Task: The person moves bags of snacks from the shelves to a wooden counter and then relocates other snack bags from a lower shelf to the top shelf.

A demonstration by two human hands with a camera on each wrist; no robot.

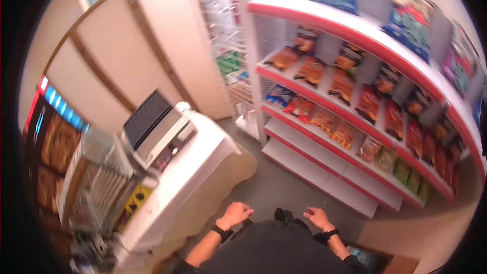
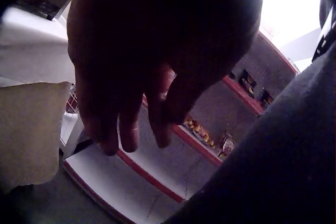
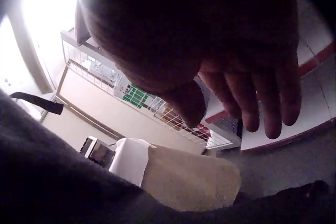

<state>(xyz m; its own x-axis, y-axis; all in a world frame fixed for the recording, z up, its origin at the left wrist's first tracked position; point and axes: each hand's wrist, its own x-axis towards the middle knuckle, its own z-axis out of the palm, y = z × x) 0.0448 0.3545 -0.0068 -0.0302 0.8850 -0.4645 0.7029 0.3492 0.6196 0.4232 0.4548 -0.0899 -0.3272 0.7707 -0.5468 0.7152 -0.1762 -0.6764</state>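
My left hand hangs in front of the dark-clothed body, fingers loosely bent and holding nothing. On the other side, my right hand hangs at about the same height, also with nothing in it. Both wrists wear black bands. Seen dark from above in the left wrist view, the left fingers droop over the background of shelves. The right fingers spread slightly apart in the right wrist view. Ahead and to the right stands a shelf unit with red edges, bearing rows of orange and red snack bags.
A white-clothed table on the left carries a cream machine with a dark panel and a glass case. Between shelf and cream wall panels stands a wire rack. Grey floor lies between table and shelves.
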